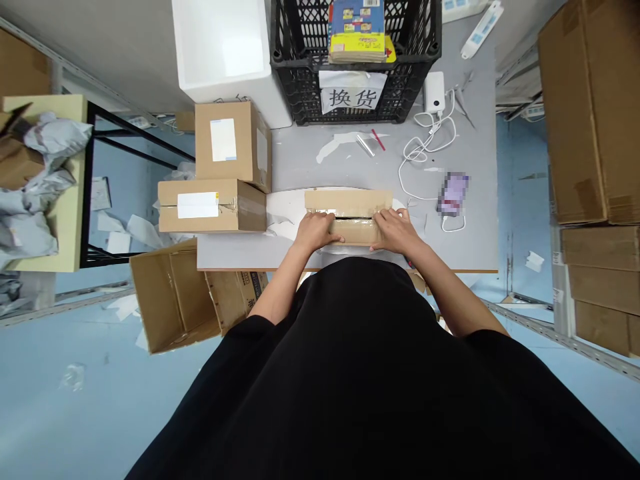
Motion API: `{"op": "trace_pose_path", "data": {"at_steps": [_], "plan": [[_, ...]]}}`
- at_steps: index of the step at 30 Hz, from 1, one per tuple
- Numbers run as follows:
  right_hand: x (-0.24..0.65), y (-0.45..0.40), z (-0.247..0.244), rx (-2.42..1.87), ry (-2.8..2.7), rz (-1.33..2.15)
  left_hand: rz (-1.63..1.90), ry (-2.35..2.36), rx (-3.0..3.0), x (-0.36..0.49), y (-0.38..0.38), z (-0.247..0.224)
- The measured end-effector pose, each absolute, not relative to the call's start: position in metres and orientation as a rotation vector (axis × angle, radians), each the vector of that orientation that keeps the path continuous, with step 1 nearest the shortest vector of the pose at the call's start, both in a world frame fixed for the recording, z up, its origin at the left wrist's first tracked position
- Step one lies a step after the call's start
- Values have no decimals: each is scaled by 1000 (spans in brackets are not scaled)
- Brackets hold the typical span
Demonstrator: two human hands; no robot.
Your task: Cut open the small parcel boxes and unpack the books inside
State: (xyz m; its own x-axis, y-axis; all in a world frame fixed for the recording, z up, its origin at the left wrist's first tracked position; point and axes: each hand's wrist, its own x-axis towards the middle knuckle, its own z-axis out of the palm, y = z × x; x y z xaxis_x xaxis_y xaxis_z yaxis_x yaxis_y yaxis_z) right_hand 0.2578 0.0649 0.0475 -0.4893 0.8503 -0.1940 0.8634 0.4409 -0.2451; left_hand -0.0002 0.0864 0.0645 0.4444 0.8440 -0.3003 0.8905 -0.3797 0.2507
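Through the head view I have both hands on a narrow brown carton (349, 202), which lies lengthwise near the tabletop's (300, 170) near edge. I judge the work on it to be partway. What looks done is the placing: the carton sits squarely in front of the body with a hold at each end. What looks left is its top: a dark slit (353, 218) runs left to right between the far panel (349, 197) and the near panel (355, 235), so the two do not meet there. Shiny tape (367, 223) shows beside the slit; I cannot tell whether it is sealed or cut, and no contents show.

The carton lies under and between my two grips. The left hand (315, 231) is closed on its left end, fingers bent at the slit, thumb reaching in over the near panel. The right hand (397, 231) clasps the right end in much the same way. How hard either grip presses, I cannot tell. Most of the far panel lies beyond the fingers.

Well to the left stand two labelled boxes (210, 205); a black crate (300, 93) sits on the far side, and a phone (453, 193) lies to the right.
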Motion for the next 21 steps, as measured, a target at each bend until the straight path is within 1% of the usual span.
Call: {"op": "trace_pose_path", "data": {"at_steps": [3, 7, 13, 16, 21], "plan": [[260, 67, 46, 1649, 2601, -445, -170, 1444, 2323, -6, 91, 67], [264, 68, 49, 1770, 2591, -361, -85, 1514, 2334, -3, 88, 74], [272, 44, 59, 1743, 2681, -346, 35, 1549, 2372, -3, 52, 84], [273, 20, 56, 1811, 2685, -455, 92, 1551, 2299, -11, 25, 81], [278, -11, 42, 1837, 2761, -810, 252, 1464, 2234, -20, -15, 56]]}}
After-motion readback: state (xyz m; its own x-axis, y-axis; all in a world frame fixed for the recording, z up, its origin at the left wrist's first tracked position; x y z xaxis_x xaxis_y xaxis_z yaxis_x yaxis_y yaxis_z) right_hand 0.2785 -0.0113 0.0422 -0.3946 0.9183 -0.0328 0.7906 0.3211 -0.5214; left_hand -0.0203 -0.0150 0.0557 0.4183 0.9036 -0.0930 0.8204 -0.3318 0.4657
